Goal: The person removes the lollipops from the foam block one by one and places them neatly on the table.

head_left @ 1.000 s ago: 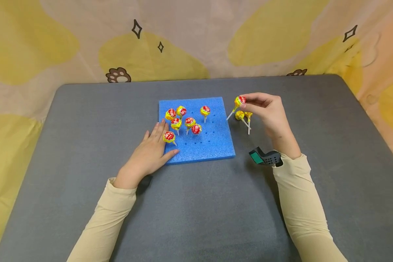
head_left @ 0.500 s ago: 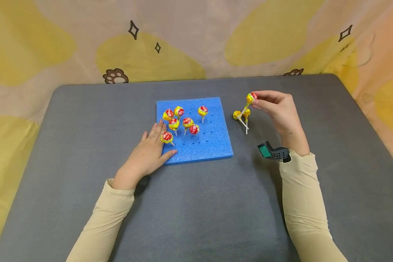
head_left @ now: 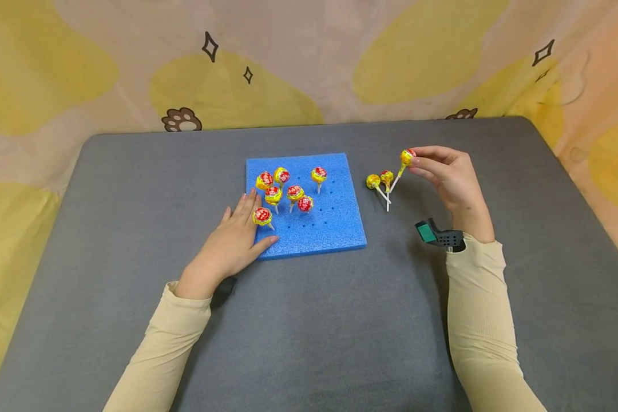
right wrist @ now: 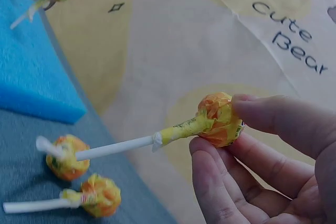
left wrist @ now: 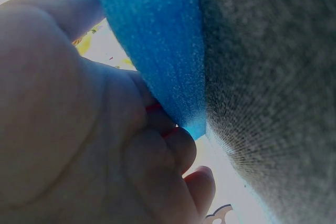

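Lollipops (head_left: 296, 192) all across this grey worktop (head_left: 309, 332), and on my feed the left hand (head_left: 232, 243) comes first: released, fingers extended along the left edge of the blue foam board (head_left: 335, 234), thumb on top towards its near-left corner. Seven lollipops stand in that board, mostly left of its middle, several leaning. Next, just off the board's right edge, two loose lollipops (head_left: 373, 181) lie on the worktop. And right of them, the held lollipop (head_left: 407, 158), pinched by its head in the right hand (head_left: 454, 178), stick slanting down-left; whether its tip touches the pair, I cannot tell. To do this well, I'd say, pinch lightly, leave the stick free and keep its tip clear of those two; the flat left fingers should steady the board. Materials: speckled foam, crinkled yellow wrappers round ball-shaped heads, slim white sticks.
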`<state>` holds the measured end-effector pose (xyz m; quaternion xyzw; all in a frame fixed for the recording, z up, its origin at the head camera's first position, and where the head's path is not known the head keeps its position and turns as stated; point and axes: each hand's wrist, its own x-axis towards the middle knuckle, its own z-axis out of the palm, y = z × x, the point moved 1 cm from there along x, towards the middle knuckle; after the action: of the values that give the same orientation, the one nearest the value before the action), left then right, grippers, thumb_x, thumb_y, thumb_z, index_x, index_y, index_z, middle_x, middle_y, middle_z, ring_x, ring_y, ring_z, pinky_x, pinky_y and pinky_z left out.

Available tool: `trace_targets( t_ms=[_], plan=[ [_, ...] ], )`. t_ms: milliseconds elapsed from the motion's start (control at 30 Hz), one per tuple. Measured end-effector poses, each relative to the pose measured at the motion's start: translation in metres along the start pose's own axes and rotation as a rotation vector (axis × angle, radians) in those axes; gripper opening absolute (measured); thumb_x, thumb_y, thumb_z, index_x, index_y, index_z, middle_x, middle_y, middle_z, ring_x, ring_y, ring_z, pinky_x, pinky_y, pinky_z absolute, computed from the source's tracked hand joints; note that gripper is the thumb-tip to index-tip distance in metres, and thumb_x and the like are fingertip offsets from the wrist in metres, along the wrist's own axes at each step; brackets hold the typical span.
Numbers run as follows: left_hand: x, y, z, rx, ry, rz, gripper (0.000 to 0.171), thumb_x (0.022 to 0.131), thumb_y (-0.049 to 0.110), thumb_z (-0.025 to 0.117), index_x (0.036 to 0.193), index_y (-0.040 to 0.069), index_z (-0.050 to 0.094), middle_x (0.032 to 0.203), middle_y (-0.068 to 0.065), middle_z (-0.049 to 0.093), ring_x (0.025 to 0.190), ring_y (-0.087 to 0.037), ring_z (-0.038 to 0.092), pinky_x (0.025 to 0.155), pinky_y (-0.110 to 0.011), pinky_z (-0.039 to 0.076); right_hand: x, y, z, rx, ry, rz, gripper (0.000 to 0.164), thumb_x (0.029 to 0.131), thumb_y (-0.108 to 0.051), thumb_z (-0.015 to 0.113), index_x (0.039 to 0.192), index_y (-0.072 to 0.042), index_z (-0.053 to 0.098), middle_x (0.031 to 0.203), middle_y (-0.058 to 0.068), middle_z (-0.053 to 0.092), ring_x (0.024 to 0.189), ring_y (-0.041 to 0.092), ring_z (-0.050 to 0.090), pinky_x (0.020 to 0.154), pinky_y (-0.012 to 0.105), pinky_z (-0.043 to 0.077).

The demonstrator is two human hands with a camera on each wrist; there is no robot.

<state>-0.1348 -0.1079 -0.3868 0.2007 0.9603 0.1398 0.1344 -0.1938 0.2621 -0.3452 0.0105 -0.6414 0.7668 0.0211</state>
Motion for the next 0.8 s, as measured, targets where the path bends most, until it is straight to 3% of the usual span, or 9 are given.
trace_targets(
  t_ms=[233, 533, 800],
  plan=[
    [0.0, 0.0, 0.001, 0.001, 0.001, 0.0, 0.086, 0.094, 0.046, 0.051, 0.148, -0.006, 0.007, 0.156, -0.021, 0.0, 0.143, -0.034, 0.0, 0.111, -0.054, 0.007, 0.003, 0.01, -0.012, -0.022, 0.015, 0.056, 0.008, 0.083, 0.004, 0.067, 0.086, 0.0, 0.074, 0.086, 0.007, 0.07, 0.076, 0.016, 0.067, 0.071, 0.026, 0.054],
    [-0.001, 0.0, 0.0, -0.004, 0.002, 0.004, 0.086, 0.095, 0.045, 0.05, 0.148, -0.007, 0.007, 0.155, -0.021, -0.001, 0.142, -0.035, 0.001, 0.111, -0.055, 0.007, 0.008, 0.035, -0.032, -0.095, 0.033, 0.216, 0.004, 0.084, -0.008, 0.071, 0.086, -0.007, 0.075, 0.086, 0.003, 0.071, 0.074, 0.016, 0.068, 0.069, 0.026, 0.055],
    [-0.001, 0.0, 0.0, -0.006, 0.004, 0.007, 0.086, 0.095, 0.044, 0.051, 0.148, -0.007, 0.007, 0.155, -0.021, -0.001, 0.142, -0.035, 0.001, 0.111, -0.055, 0.007, 0.013, 0.049, -0.032, -0.22, 0.072, 0.176, 0.006, 0.082, -0.01, 0.073, 0.085, -0.007, 0.076, 0.082, 0.001, 0.071, 0.068, 0.013, 0.067, 0.065, 0.023, 0.054]
  ],
)
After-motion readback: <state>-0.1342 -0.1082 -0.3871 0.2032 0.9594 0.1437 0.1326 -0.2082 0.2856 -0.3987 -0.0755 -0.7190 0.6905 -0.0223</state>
